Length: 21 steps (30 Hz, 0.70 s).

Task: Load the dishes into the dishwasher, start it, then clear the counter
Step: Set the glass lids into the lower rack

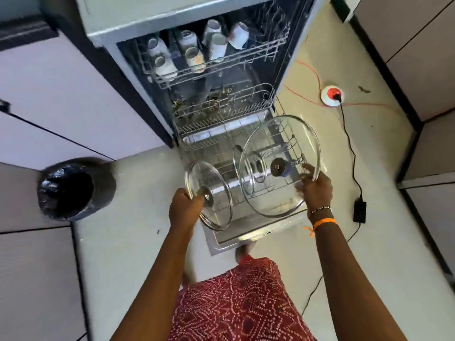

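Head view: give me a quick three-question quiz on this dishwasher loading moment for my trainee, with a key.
1. True or false: the left hand holds the larger of the two glass lids.
2. What fills the upper rack? A) plates B) cups C) pans
3. Fill in: the right hand grips the large glass lid by its ____.

Key:
1. False; it holds the small glass lid.
2. B; cups stand upside down there.
3. Rim, above the pulled-out lower rack.
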Tool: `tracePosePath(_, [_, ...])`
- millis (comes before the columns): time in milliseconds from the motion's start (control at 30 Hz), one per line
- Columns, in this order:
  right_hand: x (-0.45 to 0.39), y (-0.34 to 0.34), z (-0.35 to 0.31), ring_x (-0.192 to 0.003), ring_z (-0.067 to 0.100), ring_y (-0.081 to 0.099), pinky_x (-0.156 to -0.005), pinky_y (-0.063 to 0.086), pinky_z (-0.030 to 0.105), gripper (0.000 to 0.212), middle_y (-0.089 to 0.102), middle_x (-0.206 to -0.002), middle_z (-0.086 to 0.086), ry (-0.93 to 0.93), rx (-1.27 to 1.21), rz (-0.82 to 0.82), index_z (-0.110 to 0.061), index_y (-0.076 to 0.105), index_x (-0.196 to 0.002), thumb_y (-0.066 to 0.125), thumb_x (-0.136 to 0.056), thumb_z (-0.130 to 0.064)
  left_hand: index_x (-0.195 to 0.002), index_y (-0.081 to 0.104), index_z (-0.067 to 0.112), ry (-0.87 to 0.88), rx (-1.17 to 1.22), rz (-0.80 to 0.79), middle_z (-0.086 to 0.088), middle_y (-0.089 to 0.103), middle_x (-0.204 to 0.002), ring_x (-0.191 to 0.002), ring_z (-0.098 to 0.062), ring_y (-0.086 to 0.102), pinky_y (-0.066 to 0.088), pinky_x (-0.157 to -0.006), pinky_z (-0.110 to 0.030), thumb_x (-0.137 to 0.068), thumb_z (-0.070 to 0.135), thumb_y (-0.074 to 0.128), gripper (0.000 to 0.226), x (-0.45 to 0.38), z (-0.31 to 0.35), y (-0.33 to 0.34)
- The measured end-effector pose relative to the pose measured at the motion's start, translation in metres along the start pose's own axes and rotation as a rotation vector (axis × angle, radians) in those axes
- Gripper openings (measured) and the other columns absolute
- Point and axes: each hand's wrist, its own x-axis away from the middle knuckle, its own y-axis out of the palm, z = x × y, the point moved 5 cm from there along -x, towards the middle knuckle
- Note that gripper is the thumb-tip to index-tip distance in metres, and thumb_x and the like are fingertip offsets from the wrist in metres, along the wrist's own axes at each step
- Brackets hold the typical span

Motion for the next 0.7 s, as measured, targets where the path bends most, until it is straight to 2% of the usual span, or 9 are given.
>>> tracePosePath(33, [-0.014,-0.006,-0.001,-0.069,0.032,0.065,-0.073,0.054,0.044,0.039,0.069,-0.083,0.011,-0.020,0.103,0.032,-0.025,0.067,-0.101,0.048,-0.067,-0.030,-0.085,0.053,0.009,0.011,-0.028,-0.007,-0.007,0.057,-0.076,-0.075,-0.028,0.053,0.043,-0.069,-0.035,-0.080,0.019,0.063,0.015,0.001,0.009,0.015])
tracePosePath(100, [-0.033,-0.014,-0.008,-0.086,0.039,0.064,-0.083,0.051,0.048,0.048,0.070,-0.095,0.016,-0.051,0.221,0.070,-0.025,0.065,-0.109,0.045,-0.067,-0.036,-0.082,0.052,0.012,0.047,-0.072,-0.022,-0.004,0.055,-0.073,-0.074,-0.028,0.053,0.040,-0.067,-0.032,-0.081,0.023,0.061,0.014,0.002,0.023,0.039])
tracePosePath(167, [-0.047,-0.020,-0.024,-0.092,0.039,0.063,-0.087,0.050,0.044,0.043,0.069,-0.100,0.016,-0.078,0.267,0.088,-0.023,0.064,-0.111,0.046,-0.074,-0.032,-0.084,0.055,0.014,0.072,-0.113,-0.013,-0.007,0.060,-0.079,-0.078,-0.030,0.056,0.041,-0.069,-0.033,-0.079,0.027,0.057,0.014,-0.001,0.032,0.059])
tracePosePath(267, [-0.074,-0.020,-0.032,-0.102,0.039,0.059,-0.088,0.045,0.040,0.032,0.066,-0.111,0.015,-0.102,0.359,0.107,-0.020,0.062,-0.115,0.050,-0.086,-0.019,-0.085,0.059,0.014,0.059,-0.118,0.009,-0.008,0.061,-0.079,-0.081,-0.031,0.058,0.042,-0.069,-0.033,-0.084,0.023,0.056,0.010,-0.008,0.039,0.080])
tracePosePath(467, [-0.127,0.004,-0.020,-0.111,0.039,0.055,-0.089,0.044,0.041,0.037,0.060,-0.123,0.015,-0.135,0.546,0.119,-0.015,0.054,-0.127,0.048,-0.090,-0.012,-0.085,0.060,0.010,0.005,-0.026,0.017,-0.008,0.057,-0.073,-0.069,-0.028,0.054,0.048,-0.065,-0.039,-0.078,0.019,0.062,0.012,-0.028,0.043,0.120])
tracePosePath(600, [-0.155,0.025,-0.004,-0.110,0.038,0.055,-0.087,0.043,0.039,0.037,0.059,-0.124,0.014,-0.161,0.634,0.073,-0.014,0.055,-0.124,0.047,-0.088,-0.010,-0.088,0.058,0.014,0.005,0.019,0.037,-0.005,0.059,-0.075,-0.073,-0.026,0.058,0.053,-0.071,-0.043,-0.078,0.013,0.062,0.011,-0.041,0.047,0.138])
tracePosePath(700, [-0.168,0.041,0.011,-0.110,0.038,0.055,-0.087,0.043,0.038,0.039,0.058,-0.124,0.012,-0.181,0.703,0.032,-0.017,0.052,-0.126,0.046,-0.088,-0.009,-0.081,0.055,0.023,-0.007,0.054,0.039,-0.007,0.062,-0.081,-0.078,-0.030,0.063,0.055,-0.072,-0.043,-0.078,0.010,0.063,0.016,-0.049,0.049,0.145])
